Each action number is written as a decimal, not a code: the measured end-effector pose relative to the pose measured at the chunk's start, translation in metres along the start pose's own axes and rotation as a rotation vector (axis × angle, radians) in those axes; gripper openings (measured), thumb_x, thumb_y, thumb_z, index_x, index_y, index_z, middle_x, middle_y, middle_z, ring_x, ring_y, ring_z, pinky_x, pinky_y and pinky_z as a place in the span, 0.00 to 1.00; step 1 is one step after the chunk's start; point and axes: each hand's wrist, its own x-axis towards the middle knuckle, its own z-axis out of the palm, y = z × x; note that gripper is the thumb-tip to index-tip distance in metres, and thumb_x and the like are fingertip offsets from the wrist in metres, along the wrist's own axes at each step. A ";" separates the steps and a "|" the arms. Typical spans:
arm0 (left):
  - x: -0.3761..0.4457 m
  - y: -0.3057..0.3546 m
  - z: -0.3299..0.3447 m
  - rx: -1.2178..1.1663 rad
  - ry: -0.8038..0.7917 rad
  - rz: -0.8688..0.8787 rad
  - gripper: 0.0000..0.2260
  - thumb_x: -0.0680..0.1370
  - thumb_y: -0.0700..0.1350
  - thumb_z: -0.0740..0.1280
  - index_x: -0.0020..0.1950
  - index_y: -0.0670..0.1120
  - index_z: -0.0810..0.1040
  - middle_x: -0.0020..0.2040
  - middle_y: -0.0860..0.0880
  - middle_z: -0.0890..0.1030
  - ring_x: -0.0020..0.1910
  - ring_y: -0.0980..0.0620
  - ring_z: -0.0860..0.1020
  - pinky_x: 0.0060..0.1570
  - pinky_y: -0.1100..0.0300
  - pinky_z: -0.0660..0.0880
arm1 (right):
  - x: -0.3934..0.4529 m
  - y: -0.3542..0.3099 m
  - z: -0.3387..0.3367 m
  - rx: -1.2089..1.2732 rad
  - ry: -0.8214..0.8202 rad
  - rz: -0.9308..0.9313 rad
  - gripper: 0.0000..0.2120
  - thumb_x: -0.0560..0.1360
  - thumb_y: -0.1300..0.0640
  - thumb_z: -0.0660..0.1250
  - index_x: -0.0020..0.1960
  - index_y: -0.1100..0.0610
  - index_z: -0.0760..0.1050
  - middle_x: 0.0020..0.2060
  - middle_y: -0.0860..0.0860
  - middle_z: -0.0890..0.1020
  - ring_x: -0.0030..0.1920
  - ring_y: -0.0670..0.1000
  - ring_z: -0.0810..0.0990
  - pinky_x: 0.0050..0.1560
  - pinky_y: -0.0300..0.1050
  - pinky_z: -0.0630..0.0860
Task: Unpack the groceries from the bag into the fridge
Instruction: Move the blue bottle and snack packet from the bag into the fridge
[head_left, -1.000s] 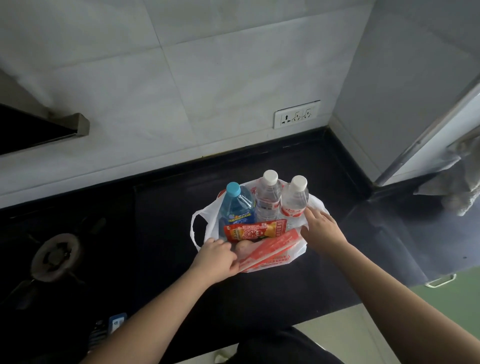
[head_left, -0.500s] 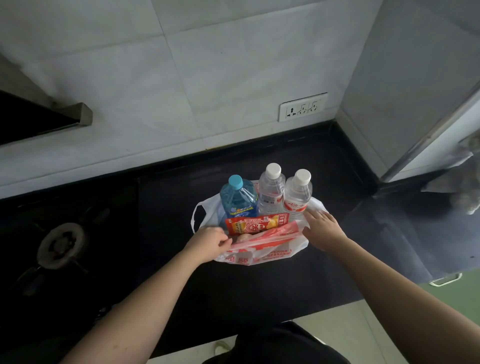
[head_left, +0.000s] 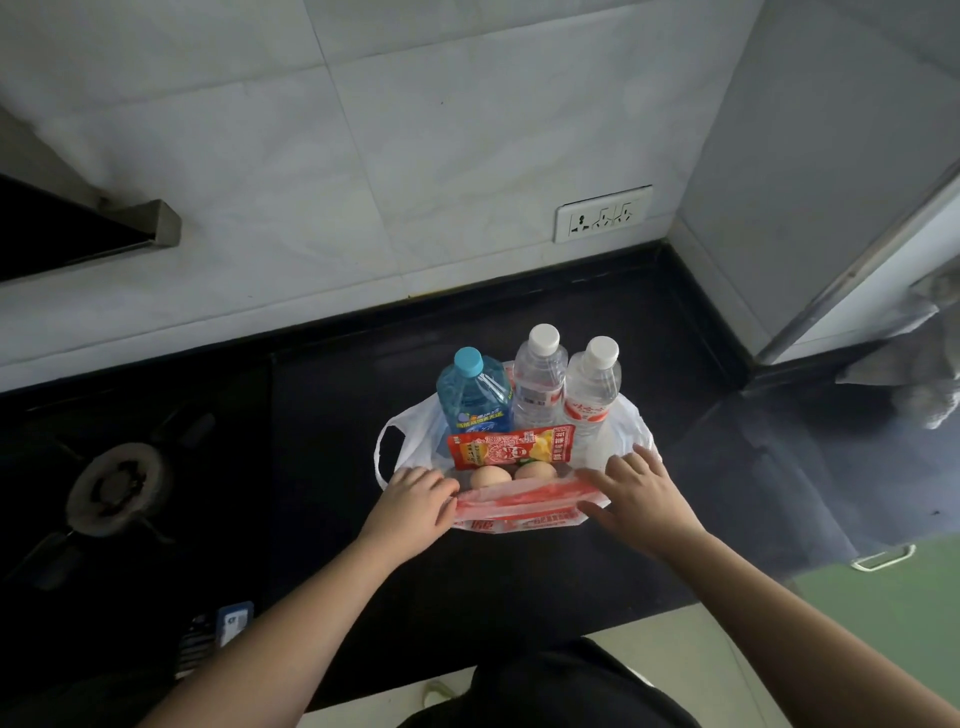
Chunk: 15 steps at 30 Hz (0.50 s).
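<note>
Toward the back right corner of the glossy black counter (head_left: 519, 561), close to the wall, sits a thin white plastic bag (head_left: 631, 423) with red print, crinkly and see-through, its mouth spread wide and one loop handle (head_left: 387, 449) flopped out on the left. Standing upright in the back of it are three clear plastic bottles touching side by side: a squat blue bottle (head_left: 472, 397) with a light blue cap, then two slimmer water bottles (head_left: 540, 379) with white caps and red-and-white labels. In front of them leans a flat, shiny red snack packet (head_left: 511, 447) with serrated ends, and just below that two smooth tan eggs (head_left: 511, 474) peek out, round and matte. The left hand (head_left: 415, 506) grips the near left rim of the bag, fingers curled over the plastic. The right hand (head_left: 641, 493) is at the near right rim, fingers spread and fairly straight on the plastic, thumb underneath; can't really tell if it's pinching or just pressing. Off at the counter's left edge there's a round metal gas burner (head_left: 117, 486), and a white wall socket (head_left: 602, 213) sits on the pale marble-look tiles above the back edge.
</note>
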 end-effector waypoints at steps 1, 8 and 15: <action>-0.005 0.001 0.004 0.019 0.023 0.024 0.13 0.78 0.52 0.57 0.54 0.50 0.79 0.49 0.53 0.80 0.51 0.51 0.78 0.57 0.53 0.74 | -0.002 -0.001 0.001 0.011 0.018 -0.021 0.17 0.72 0.39 0.67 0.58 0.43 0.77 0.42 0.47 0.77 0.47 0.53 0.78 0.67 0.59 0.67; -0.024 0.010 0.016 0.027 0.100 0.141 0.18 0.74 0.47 0.70 0.63 0.51 0.77 0.54 0.52 0.79 0.56 0.51 0.76 0.61 0.53 0.74 | -0.012 -0.008 0.006 0.137 0.014 -0.176 0.12 0.76 0.46 0.62 0.54 0.47 0.80 0.54 0.46 0.80 0.57 0.49 0.78 0.64 0.46 0.71; -0.029 0.001 0.022 -0.148 -0.025 0.021 0.17 0.78 0.47 0.63 0.68 0.51 0.73 0.61 0.52 0.73 0.63 0.53 0.71 0.64 0.56 0.72 | -0.021 -0.018 0.016 0.521 -0.055 0.127 0.10 0.78 0.50 0.64 0.59 0.45 0.76 0.55 0.40 0.78 0.55 0.40 0.76 0.59 0.38 0.73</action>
